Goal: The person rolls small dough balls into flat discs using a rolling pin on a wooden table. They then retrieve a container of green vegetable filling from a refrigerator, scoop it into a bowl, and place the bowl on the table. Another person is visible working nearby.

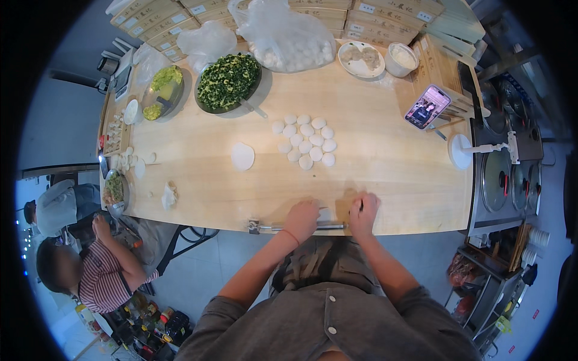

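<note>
My left hand is curled palm down over a metal rod that lies along the table's near edge. What its fingers hold is hidden. A pale, thin piece, probably dough, shows between my hands. My right hand is bent closed at the rod's right end, with a small dark spot among its fingers; I cannot tell what that is. Ahead lie several small dough discs in a cluster. Left of them rests one wider, flat dough wrapper.
Chopped greens fill a metal bowl farther back. Beside it stand a bowl of yellow-green filling and a bag of white pieces. A phone is propped at right, near lidded pots. Another person is at left.
</note>
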The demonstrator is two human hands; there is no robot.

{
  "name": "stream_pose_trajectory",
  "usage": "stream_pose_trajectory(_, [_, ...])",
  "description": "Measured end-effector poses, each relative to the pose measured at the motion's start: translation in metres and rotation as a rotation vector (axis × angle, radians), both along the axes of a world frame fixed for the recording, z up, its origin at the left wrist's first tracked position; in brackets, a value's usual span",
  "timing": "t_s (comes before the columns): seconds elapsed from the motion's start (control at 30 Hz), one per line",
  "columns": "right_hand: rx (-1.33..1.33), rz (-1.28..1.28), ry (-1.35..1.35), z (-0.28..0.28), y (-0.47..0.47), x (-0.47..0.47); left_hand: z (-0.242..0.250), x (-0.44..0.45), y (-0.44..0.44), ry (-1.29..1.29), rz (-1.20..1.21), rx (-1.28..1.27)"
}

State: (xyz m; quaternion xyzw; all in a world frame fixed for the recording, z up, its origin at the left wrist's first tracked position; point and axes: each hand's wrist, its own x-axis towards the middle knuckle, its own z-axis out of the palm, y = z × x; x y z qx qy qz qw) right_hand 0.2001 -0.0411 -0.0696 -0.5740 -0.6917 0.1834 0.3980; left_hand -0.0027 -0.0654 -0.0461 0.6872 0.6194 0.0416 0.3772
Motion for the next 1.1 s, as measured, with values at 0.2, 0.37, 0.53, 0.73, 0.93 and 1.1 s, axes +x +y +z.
stream_pose_trajectory(0.2, [-0.076,0.02,-0.062,-0.013,0.06,-0.022,-0.012,-0.011,0.024,-0.061,-0.017,0.21])
stream_pose_trajectory(0.37, [0.03,-0.041,0.06,0.012,-0.009,-0.002,-0.01,-0.007,0.004,-0.064,0.11,0.115])
stream_pose_trajectory(0.53, [-0.015,0.041,-0.04,-0.004,0.045,-0.014,-0.012,-0.001,0.013,-0.026,-0.016,0.294])
stream_pose_trajectory(0.73, [-0.052,-0.049,-0.03,0.004,0.004,-0.005,-0.012,-0.005,0.013,-0.053,0.107,0.22])
stream_pose_trajectory(0.93, [-0.014,0.008,-0.011,0.002,0.035,-0.015,-0.011,0.003,0.009,-0.022,0.045,0.233])
stream_pose_trajectory(1.1, [-0.026,-0.045,0.068,0.008,0.006,-0.009,-0.011,-0.019,0.007,-0.191,0.065,0.186])
